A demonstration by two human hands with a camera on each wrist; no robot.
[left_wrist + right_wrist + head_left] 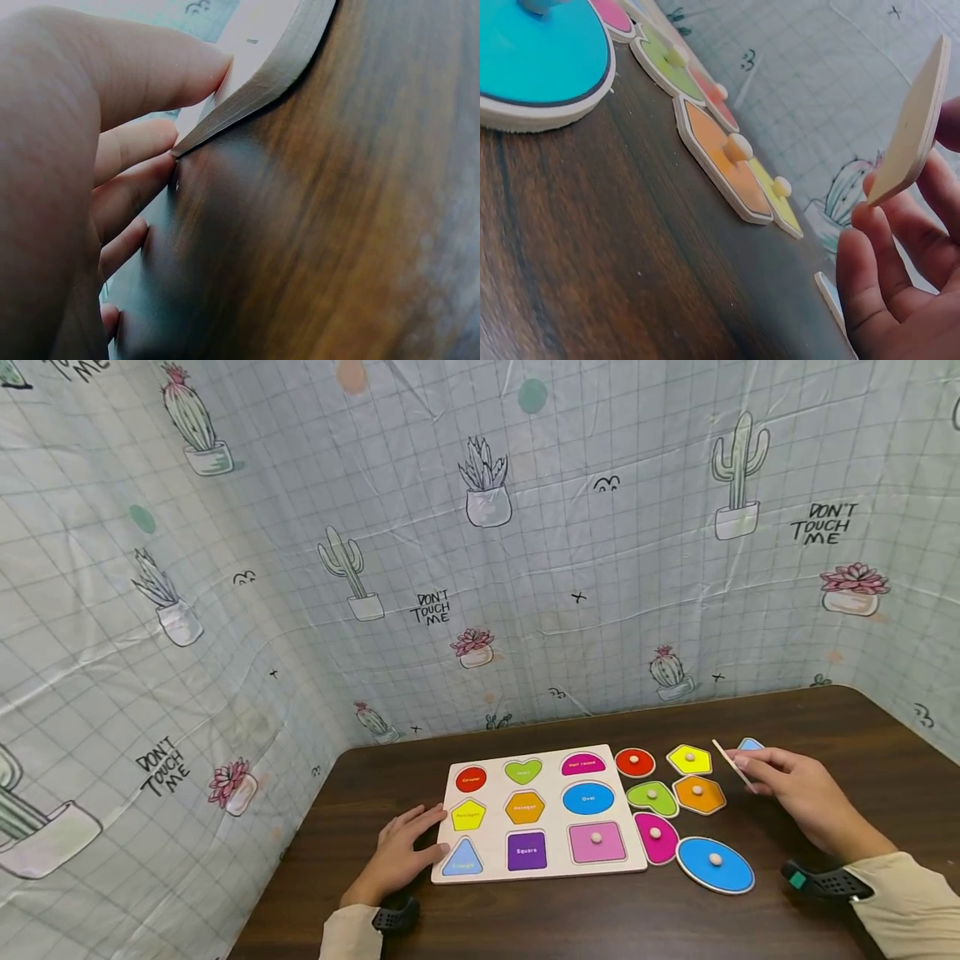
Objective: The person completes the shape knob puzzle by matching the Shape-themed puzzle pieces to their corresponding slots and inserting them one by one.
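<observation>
A pale wooden shape puzzle board (495, 839) lies on the brown table. My left hand (405, 847) rests at its left edge, thumb on the top face near the printed triangle, the other fingers extended along the side. Raised above the table, my right hand (791, 789) pinches a flat wooden puzzle piece (911, 124) tilted on edge. Its bare wood back faces the right wrist camera, and its coloured face is hidden. Behind that hand, a light blue piece (750, 744) is partly covered. A pink rectangle piece (585, 843) with a knob sits in the board's lower right corner.
Knobbed pieces lie right of the board: red circle (628, 770), yellow pentagon (681, 764), green heart (641, 795), orange hexagon (708, 802), magenta half round (663, 847) and blue oval (701, 852). A cactus-print curtain (525, 677) hangs behind the brown table (540, 918).
</observation>
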